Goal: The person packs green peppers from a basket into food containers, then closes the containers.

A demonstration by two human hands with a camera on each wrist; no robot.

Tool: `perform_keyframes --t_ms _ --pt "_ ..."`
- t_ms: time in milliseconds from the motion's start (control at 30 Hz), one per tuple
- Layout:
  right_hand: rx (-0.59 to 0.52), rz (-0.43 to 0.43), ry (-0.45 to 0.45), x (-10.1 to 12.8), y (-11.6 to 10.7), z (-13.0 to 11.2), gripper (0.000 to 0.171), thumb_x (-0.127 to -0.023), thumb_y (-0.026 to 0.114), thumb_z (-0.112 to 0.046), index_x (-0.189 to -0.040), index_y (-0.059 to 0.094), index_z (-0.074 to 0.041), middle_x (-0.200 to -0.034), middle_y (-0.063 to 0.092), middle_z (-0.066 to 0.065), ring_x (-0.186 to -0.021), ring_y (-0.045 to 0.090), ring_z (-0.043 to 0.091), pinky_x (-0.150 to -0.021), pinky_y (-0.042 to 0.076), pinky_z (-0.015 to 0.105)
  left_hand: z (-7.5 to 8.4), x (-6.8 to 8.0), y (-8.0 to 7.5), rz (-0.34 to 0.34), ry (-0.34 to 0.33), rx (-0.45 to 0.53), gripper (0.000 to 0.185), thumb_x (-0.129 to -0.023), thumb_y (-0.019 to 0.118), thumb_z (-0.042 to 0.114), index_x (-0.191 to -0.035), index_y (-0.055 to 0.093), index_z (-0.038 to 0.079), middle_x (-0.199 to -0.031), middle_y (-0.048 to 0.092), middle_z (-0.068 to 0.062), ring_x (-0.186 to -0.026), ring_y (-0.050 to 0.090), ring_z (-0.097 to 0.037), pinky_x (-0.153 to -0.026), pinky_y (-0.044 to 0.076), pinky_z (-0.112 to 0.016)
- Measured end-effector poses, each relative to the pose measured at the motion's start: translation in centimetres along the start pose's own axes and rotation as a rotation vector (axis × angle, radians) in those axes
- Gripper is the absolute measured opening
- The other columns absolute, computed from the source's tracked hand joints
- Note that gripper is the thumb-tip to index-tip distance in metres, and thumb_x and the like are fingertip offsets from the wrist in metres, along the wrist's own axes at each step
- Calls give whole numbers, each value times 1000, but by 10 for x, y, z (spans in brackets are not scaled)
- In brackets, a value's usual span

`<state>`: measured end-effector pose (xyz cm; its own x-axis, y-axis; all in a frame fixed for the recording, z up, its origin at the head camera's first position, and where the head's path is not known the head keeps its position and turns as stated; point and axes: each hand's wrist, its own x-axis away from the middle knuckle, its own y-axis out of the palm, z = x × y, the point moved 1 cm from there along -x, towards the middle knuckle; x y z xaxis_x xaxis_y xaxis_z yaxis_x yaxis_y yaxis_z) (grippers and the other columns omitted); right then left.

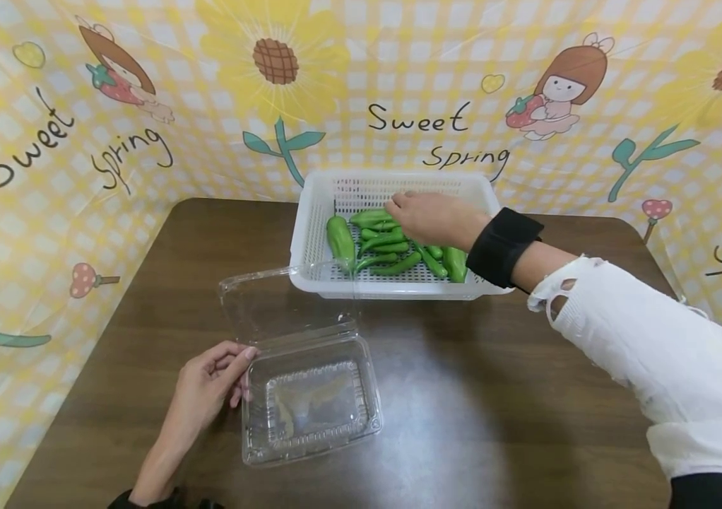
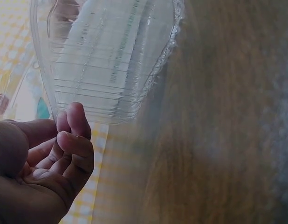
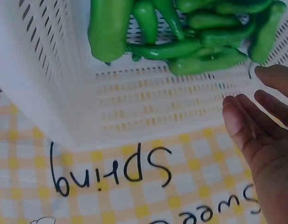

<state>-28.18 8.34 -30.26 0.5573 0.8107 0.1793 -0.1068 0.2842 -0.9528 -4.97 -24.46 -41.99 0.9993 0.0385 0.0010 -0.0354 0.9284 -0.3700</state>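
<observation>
My left hand (image 1: pixel 211 385) pinches the left edge of a clear plastic clamshell box (image 1: pixel 370 392) near its hinge, thumb on top. The box lies with its lid (image 1: pixel 285 304) raised, and nothing sits in its base. In the left wrist view, the fingertips (image 2: pixel 78 119) meet the thumb at the box's edge. Over the back of a white plastic basket (image 1: pixel 393 289) hovers my right hand (image 1: pixel 440 220). Its fingers are loosely bent, with a gap to the thumb and nothing between them in the right wrist view. Several green peppers (image 3: pixel 209 63) lie in the basket below.
A brown wooden table (image 1: pixel 463 382) bears the box and basket. Behind it and at the sides hangs a yellow checked cloth (image 1: pixel 361 42) printed with flowers and lettering. Larger thick green peppers (image 1: pixel 340 240) lie at the basket's left and right ends.
</observation>
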Motion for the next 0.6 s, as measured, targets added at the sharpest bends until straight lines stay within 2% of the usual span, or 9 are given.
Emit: perform_keyframes --t_ms 133,300,400,533,600 --pt "0 -80 13 -13 12 -1 43 -100 42 -4 -142 41 4 -137 53 25 -122 58 36 -105 50 44 -1 0 -1 3 2 3 21 -100 60 20 -103 69 2 -62 63 -11 -46 60 -23 -41 50 -32" --pt "111 -138 -11 -22 26 -4 45 -102 44 -7 -146 36 2 -141 50 25 -121 58 36 -103 51 43 -3 -1 0 11 9 29 19 -100 60 16 -103 69 0 -62 63 -11 -46 60 -20 -40 49 -31" --pt "180 -142 -44 -26 32 -5 42 -103 45 -8 -143 39 4 -131 55 24 -112 61 34 -97 54 41 -3 -1 0 16 8 37 18 -100 60 15 -102 69 -1 -62 62 -10 -46 60 -19 -40 49 -31" --pt "174 -151 -57 -30 40 -4 39 -101 50 -9 -137 41 4 -118 58 21 -102 62 32 -89 56 39 -2 -1 0 15 5 34 19 -100 61 17 -102 69 0 -62 63 -9 -47 60 -20 -40 49 -31" --pt "168 -161 -59 -33 43 -3 42 -100 53 -10 -137 40 4 -117 57 21 -101 62 32 -88 56 39 -2 -2 0 14 7 31 20 -100 61 17 -102 69 0 -62 63 -10 -47 60 -20 -41 50 -32"
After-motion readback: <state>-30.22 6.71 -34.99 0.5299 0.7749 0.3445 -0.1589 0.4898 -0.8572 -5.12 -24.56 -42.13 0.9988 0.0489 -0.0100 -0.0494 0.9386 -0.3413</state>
